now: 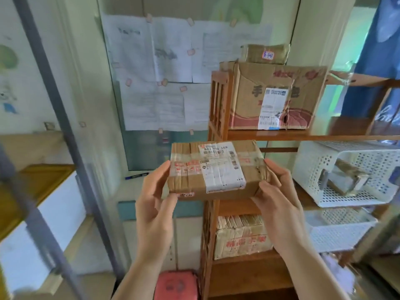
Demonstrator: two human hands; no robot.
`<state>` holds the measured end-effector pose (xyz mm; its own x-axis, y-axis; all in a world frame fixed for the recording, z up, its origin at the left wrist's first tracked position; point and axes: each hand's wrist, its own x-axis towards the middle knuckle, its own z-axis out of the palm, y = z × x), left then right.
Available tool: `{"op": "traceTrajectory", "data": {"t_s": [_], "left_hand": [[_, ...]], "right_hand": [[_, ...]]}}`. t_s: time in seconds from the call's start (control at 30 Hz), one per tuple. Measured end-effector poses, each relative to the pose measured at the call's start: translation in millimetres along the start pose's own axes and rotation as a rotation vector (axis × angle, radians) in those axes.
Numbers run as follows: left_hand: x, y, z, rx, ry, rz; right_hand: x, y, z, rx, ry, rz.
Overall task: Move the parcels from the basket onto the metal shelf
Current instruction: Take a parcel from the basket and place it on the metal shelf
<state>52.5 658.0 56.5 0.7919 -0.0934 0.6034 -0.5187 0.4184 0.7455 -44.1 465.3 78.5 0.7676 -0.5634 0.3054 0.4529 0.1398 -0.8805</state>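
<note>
A brown taped parcel [216, 169] with a white shipping label is held in the air at the centre of the view. My left hand [157, 191] grips its left end and my right hand [275, 187] grips its right end. A white perforated basket [320, 161] lies tipped on the wooden rack to the right, with a small parcel [344, 178] inside it. The grey metal shelf [62, 131] stands at the left, its post slanting across the view, with a yellow board [41, 180] on one level.
The wooden rack [220, 100] at the right carries a big cardboard box [275, 96], a small parcel [266, 53] on top of it and a taped box [242, 237] lower down. A second white basket [339, 228] sits below. Papers are taped to the wall. A red object [176, 284] lies near the floor.
</note>
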Motion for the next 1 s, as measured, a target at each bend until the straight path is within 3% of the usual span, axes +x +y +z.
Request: {"op": "traceTrajectory", "data": {"t_s": [0.13,0.23,0.5,0.73,1.0], "left_hand": [[-5,12,-41,0.036,0.199,-0.027],[-9,23,-72,-0.031,0.257,-0.066],[9,69,-177,-0.056,0.249,0.034],[49,95,-283,-0.069,0.106,0.077],[70,110,-366,-0.067,0.025,0.049]], "right_hand": [[-22,24,37,0.079,-0.018,0.019],[-39,40,74,0.086,-0.056,-0.024],[-62,56,183,0.004,-0.127,-0.15],[-86,83,282,-0.017,-0.073,-0.255],[-101,98,324,0.039,-0.192,-0.242]]}}
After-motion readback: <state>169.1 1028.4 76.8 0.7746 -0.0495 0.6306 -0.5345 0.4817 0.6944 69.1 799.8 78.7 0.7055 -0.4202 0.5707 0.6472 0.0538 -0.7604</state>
